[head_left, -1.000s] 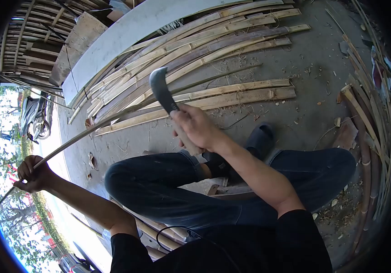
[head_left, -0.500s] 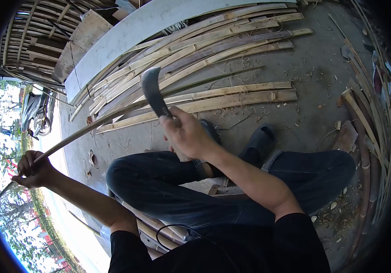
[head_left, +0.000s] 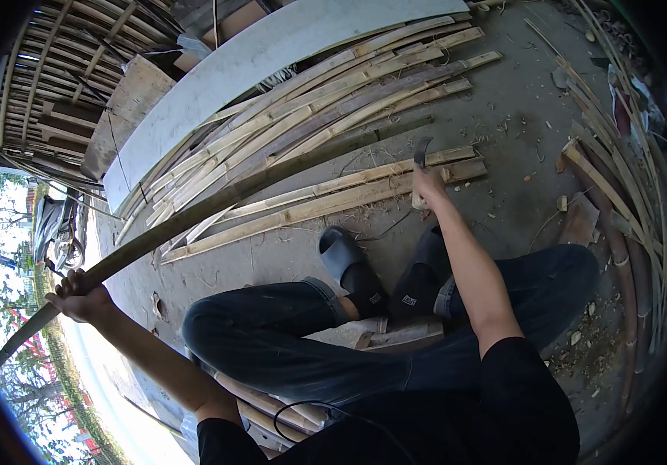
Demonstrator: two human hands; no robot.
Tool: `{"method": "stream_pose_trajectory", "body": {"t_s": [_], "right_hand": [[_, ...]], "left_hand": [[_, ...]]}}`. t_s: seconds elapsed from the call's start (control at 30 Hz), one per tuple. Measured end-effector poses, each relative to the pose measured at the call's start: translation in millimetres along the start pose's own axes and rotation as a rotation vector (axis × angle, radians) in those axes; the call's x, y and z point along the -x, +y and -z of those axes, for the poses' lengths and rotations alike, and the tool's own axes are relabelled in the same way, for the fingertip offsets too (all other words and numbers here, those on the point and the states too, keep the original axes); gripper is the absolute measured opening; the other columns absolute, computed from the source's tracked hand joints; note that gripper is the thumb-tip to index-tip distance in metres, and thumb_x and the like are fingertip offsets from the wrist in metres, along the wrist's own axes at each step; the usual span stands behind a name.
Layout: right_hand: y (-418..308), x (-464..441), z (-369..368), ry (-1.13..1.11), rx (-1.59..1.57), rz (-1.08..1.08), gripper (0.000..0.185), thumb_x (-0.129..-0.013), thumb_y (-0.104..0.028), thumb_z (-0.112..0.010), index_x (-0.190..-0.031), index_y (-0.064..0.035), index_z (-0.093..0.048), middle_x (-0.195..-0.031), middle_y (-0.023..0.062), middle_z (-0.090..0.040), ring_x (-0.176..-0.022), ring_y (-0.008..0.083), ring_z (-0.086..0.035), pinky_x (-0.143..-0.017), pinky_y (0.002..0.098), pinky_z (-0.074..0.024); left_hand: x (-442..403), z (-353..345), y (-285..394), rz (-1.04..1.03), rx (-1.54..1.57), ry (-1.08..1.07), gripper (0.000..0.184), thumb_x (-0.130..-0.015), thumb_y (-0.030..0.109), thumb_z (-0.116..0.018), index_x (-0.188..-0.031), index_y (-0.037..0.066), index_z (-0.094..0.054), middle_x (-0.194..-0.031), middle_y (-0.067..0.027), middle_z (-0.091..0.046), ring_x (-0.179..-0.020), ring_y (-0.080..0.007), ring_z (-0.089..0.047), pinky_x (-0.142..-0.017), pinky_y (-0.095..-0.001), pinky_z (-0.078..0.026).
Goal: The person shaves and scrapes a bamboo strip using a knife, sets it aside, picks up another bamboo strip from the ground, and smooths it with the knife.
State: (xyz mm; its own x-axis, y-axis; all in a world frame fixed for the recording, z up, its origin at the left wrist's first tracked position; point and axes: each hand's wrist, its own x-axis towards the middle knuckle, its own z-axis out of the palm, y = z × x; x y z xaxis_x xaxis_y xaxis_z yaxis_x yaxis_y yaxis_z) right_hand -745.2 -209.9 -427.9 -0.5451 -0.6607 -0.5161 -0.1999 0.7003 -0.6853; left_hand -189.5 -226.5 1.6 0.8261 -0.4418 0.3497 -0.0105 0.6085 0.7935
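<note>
My left hand (head_left: pixel 81 298), at the left, is closed around a long dark-green bamboo strip (head_left: pixel 225 198). The strip runs up to the right from my fist, passing above the pale strips on the ground, and its broad face shows. Below my fist its near end sticks out to the lower left. My right hand (head_left: pixel 430 187) is stretched forward, wrapped round the handle of a billhook (head_left: pixel 423 152) with a short curved blade. The blade points up, near the far end of two split bamboo pieces (head_left: pixel 326 198) on the floor. It looks apart from the green strip.
Several pale bamboo strips (head_left: pixel 302 116) lie in a pile beside a long whitish board (head_left: pixel 217 74). Bamboo poles (head_left: pixel 620 271) and thin slats lie at the right. My sandalled feet (head_left: pixel 349 263) rest on the concrete among shavings. A motorbike (head_left: pixel 62 232) stands outside, far left.
My right hand has moved right and away from me with the billhook. The bamboo strip has turned from a thin edge to its broad face, and my left hand has shifted slightly right.
</note>
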Motion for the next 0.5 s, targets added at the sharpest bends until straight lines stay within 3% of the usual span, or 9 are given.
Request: {"method": "stream_pose_trajectory", "body": {"t_s": [0.1, 0.13, 0.17, 0.2, 0.23, 0.27, 0.37, 0.4, 0.5], "right_hand": [[36.9, -13.8, 3.3, -0.029, -0.342, 0.057, 0.060, -0.091, -0.048, -0.054, -0.115, 0.0057, -0.061, -0.108, 0.0285, -0.065, -0.106, 0.0393, -0.063, -0.086, 0.0424, -0.0494], [34.5, -0.7, 14.7, 0.023, -0.326, 0.150, 0.057, -0.091, -0.048, -0.056, -0.114, 0.0038, -0.061, -0.102, 0.0224, -0.066, -0.092, 0.0333, -0.067, -0.076, 0.0399, -0.0513], [32.0, 5.0, 22.0, -0.148, -0.599, -0.003, 0.054, -0.091, -0.047, -0.057, -0.116, 0.0010, -0.060, -0.096, 0.0145, -0.064, -0.077, 0.0268, -0.067, -0.065, 0.0377, -0.0521], [35.7, -1.3, 21.3, -0.147, -0.610, -0.059, 0.050, -0.093, -0.044, -0.056, -0.119, -0.0014, -0.058, -0.093, 0.0096, -0.060, -0.066, 0.0223, -0.063, -0.056, 0.0355, -0.0511], [37.9, -5.6, 23.4, -0.180, -0.638, -0.071, 0.050, -0.094, -0.044, -0.055, -0.123, -0.0027, -0.054, -0.095, 0.0109, -0.060, -0.069, 0.0234, -0.063, -0.056, 0.0366, -0.0523], [44.2, -15.8, 21.6, -0.161, -0.638, -0.121, 0.053, -0.095, -0.045, -0.053, -0.128, -0.0042, -0.051, -0.097, 0.0109, -0.060, -0.069, 0.0236, -0.063, -0.057, 0.0380, -0.0526], [44.1, -15.3, 26.9, -0.162, -0.652, -0.172, 0.048, -0.095, -0.053, -0.049, -0.110, -0.0074, -0.051, -0.085, 0.0089, -0.055, -0.061, 0.0226, -0.056, -0.052, 0.0376, -0.0470], [64.1, -39.8, 25.8, -0.205, -0.595, -0.197, 0.058, -0.093, -0.058, -0.050, -0.121, -0.0065, -0.050, -0.093, 0.0096, -0.056, -0.067, 0.0230, -0.058, -0.057, 0.0380, -0.0485], [94.2, -67.9, 20.3, -0.152, -0.597, -0.100, 0.071, -0.092, -0.062, -0.050, -0.135, -0.0062, -0.046, -0.110, 0.0109, -0.056, -0.083, 0.0238, -0.060, -0.069, 0.0392, -0.0504]], "left_hand": [[-7.1, -5.1, -28.3, 0.062, 0.038, -0.111, 0.043, -0.103, 0.048, -0.035, -0.084, 0.010, -0.039, -0.067, -0.0027, -0.044, -0.058, -0.0189, -0.049, -0.062, -0.0340, -0.049], [0.5, -12.5, -38.8, 0.071, 0.101, -0.149, 0.044, -0.103, 0.049, -0.033, -0.087, 0.009, -0.043, -0.068, -0.0034, -0.048, -0.059, -0.0198, -0.051, -0.064, -0.0352, -0.050], [13.1, -19.3, -41.8, 0.118, 0.128, -0.221, 0.042, -0.103, 0.047, -0.036, -0.092, 0.008, -0.047, -0.069, -0.0041, -0.051, -0.060, -0.0206, -0.053, -0.065, -0.0365, -0.051], [16.8, -28.5, -52.8, 0.076, 0.133, -0.192, 0.040, -0.103, 0.045, -0.038, -0.098, 0.007, -0.050, -0.072, -0.0058, -0.054, -0.062, -0.0224, -0.055, -0.066, -0.0374, -0.051], [37.2, -49.8, -50.5, 0.076, 0.098, -0.062, 0.039, -0.103, 0.042, -0.040, -0.104, 0.005, -0.050, -0.076, -0.0096, -0.058, -0.064, -0.0250, -0.057, -0.067, -0.0385, -0.052], [31.5, -52.5, -58.0, 0.060, 0.058, -0.095, 0.038, -0.104, 0.039, -0.039, -0.108, 0.003, -0.048, -0.081, -0.0140, -0.061, -0.066, -0.0280, -0.060, -0.068, -0.0407, -0.052], [45.6, -64.5, -65.9, 0.055, -0.029, -0.201, 0.037, -0.104, 0.035, -0.037, -0.115, 0.000, -0.045, -0.090, -0.0176, -0.065, -0.074, -0.0314, -0.066, -0.071, -0.0433, -0.055], [50.4, -65.2, -68.1, 0.082, -0.027, -0.213, 0.038, -0.104, 0.034, -0.037, -0.118, -0.001, -0.045, -0.092, -0.0183, -0.065, -0.077, -0.0313, -0.066, -0.074, -0.0430, -0.055], [56.7, -63.6, -76.0, 0.137, -0.030, -0.262, 0.041, -0.104, 0.034, -0.036, -0.123, -0.002, -0.043, -0.099, -0.0199, -0.065, -0.084, -0.0315, -0.066, -0.078, -0.0430, -0.055]]}}
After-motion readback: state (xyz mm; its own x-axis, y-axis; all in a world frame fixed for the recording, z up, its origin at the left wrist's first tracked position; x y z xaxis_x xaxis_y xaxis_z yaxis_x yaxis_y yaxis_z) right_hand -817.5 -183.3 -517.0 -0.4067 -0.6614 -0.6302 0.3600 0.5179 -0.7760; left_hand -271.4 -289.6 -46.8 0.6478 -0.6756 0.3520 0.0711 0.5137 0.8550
